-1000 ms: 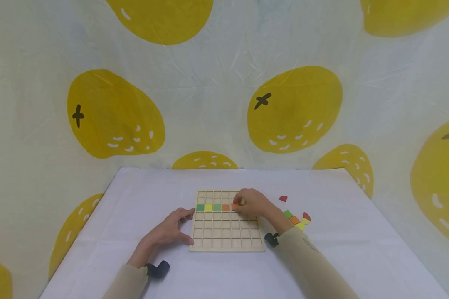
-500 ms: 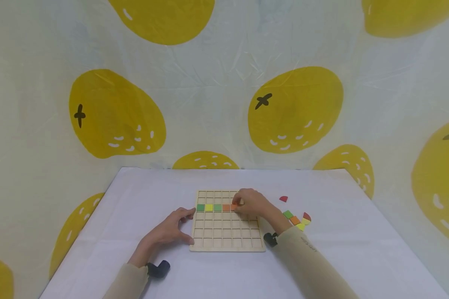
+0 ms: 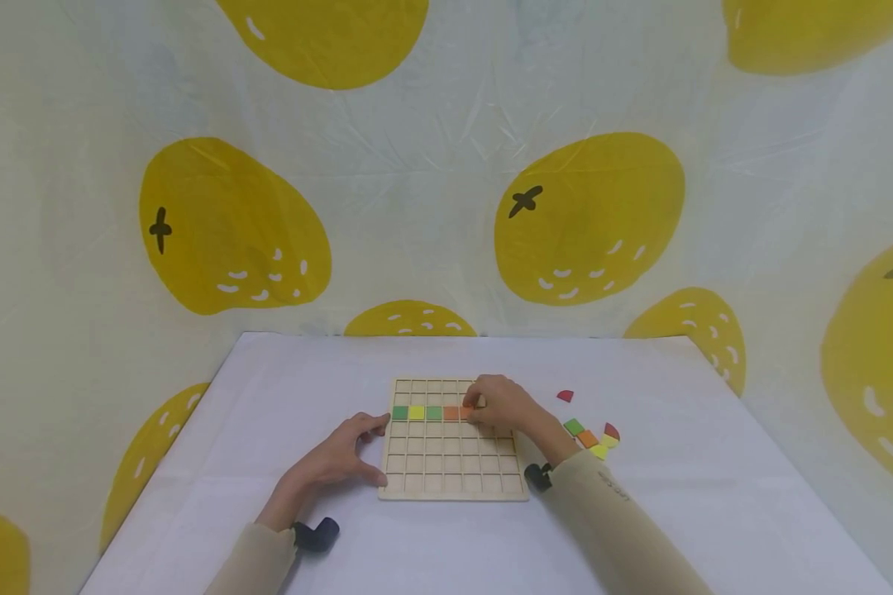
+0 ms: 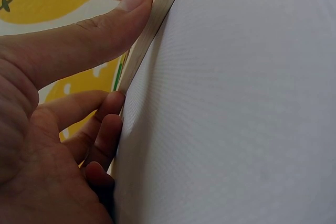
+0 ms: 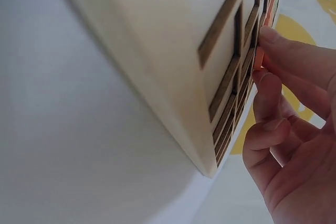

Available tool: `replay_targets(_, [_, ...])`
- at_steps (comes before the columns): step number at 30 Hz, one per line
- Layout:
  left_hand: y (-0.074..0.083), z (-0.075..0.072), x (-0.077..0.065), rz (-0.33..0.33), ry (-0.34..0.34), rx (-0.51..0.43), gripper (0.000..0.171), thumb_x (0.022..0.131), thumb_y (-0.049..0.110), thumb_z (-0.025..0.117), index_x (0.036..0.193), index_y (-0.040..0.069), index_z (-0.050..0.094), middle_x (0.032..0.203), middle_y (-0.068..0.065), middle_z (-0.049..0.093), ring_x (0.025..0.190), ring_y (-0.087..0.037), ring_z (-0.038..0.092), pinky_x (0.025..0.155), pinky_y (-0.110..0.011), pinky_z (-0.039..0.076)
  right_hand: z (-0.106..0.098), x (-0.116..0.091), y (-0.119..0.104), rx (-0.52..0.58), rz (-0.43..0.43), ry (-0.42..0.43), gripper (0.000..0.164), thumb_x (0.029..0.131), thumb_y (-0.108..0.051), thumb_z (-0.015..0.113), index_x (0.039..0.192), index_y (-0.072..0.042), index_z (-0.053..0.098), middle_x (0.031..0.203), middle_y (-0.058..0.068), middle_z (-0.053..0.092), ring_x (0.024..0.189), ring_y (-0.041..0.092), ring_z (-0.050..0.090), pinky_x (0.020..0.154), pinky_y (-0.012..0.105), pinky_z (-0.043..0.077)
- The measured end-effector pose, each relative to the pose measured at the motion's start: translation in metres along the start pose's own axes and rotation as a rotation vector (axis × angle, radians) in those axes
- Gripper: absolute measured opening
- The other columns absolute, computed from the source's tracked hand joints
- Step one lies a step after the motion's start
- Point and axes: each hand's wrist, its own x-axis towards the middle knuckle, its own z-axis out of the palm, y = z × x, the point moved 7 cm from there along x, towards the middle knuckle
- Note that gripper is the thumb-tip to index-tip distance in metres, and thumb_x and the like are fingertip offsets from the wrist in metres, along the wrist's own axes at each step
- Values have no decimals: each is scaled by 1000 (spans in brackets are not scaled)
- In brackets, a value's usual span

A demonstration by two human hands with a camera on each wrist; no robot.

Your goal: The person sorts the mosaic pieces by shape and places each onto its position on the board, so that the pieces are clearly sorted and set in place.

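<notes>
A light wooden grid board (image 3: 454, 497) lies flat on the white table. One of its upper rows holds a green, a yellow, a light green and an orange square tile (image 3: 451, 412). My right hand (image 3: 502, 405) pinches another orange square tile (image 5: 259, 59) between thumb and index finger, at the cell just right of these. Whether it sits fully in the cell is hidden by the fingers. My left hand (image 3: 338, 453) touches the board's left edge, thumb near the front corner and fingertips farther back; the left wrist view shows the thumb (image 4: 100, 35) against the rim.
Right of the board lie a loose green tile (image 3: 574, 427), an orange tile (image 3: 588, 439), yellow pieces (image 3: 599, 451) and a red-and-yellow rounded pair. A red quarter-round piece (image 3: 565, 396) lies farther back. A fruit-patterned cloth (image 3: 417, 223) hangs behind the table.
The orange tile at my right fingertips looks more level with the row than a second ago. My left hand stays at the board's edge.
</notes>
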Motion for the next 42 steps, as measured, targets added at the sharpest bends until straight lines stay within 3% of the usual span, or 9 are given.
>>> replay_targets(33, [0,1,0,-19,9,-1,105,64,26,98,155,10,47,125,3,59,119,-21,49,108,-47,43,-2,-4,0,1,-19,23,11,90,-23,80,100,-19,81,98,-7,70,90,14,56,88,36,51])
replay_targets(42, [0,1,0,-22,7,7,106,64,25,98,155,9,47,125,3,59,120,-23,50,109,-49,43,-4,-9,4,4,10,15,14,92,-22,78,105,-17,80,107,-4,73,96,15,60,93,39,54])
